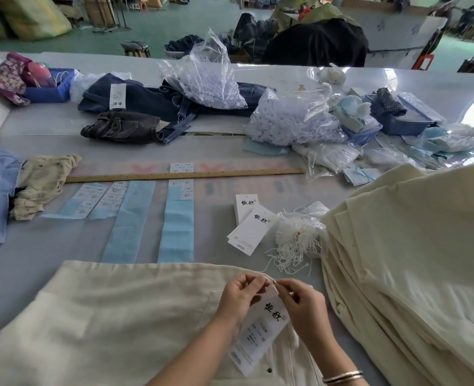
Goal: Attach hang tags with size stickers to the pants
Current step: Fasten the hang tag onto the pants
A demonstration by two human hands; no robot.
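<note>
While both hands pinch top of hang tag (pixel 260 327) over cream pants (pixel 118 324): left hand (pixel 238 298) fingers curled at tag hole, right hand (pixel 302 305) nipping white string (pixel 275 284). Thread loop fully through hole, keep tag flat, sticker side up.

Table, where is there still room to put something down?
Bare table shows between the blue sticker strips and the loose hang tags, and at the near left beside the cream pants. The far right is crowded with plastic bags and trays. The cream stack fills the right side.
</note>
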